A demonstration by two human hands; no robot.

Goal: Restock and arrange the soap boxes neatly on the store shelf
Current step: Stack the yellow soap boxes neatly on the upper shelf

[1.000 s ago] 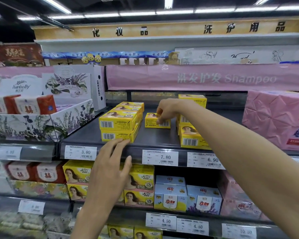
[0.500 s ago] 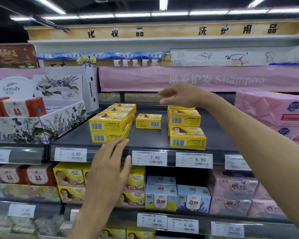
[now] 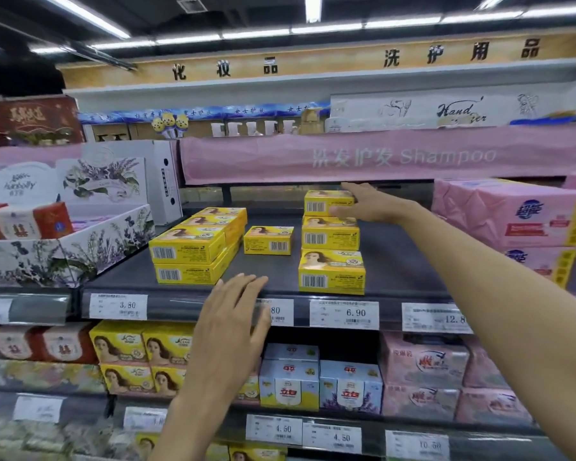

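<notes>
Step in hand, as I read it: seating the top soap box (image 3: 326, 202) on the rear pile of the right column (image 3: 330, 237), centre-right of the frame. Your right hand (image 3: 366, 204) grips that box at its right end, thumb on the front face, fingers over the top. The box sits on the one below, or just above it; contact cannot be told.

To do it well: square its edges flush with the box beneath before you let go; barcode face to the front like the others; lower it flat, not corner first, since a tall narrow pile will likely tip if nudged sideways; release by opening your fingers upward rather than dragging back.

Your left hand (image 3: 233, 314) is lower centre, fingers straight and together, holding nothing; its fingertips are at the front lip of the shelf (image 3: 399, 261), over a price label (image 3: 276, 312); touching or hovering, cannot tell. Your hands are well apart.

Other stock: the lone soap box (image 3: 268, 241) stands mid-shelf between the left stack (image 3: 187, 251) and the right column, apart from both; it probably needs aligning next. The front soap box (image 3: 331, 272) sits near the lip, just right of your left hand's fingertips.
</notes>
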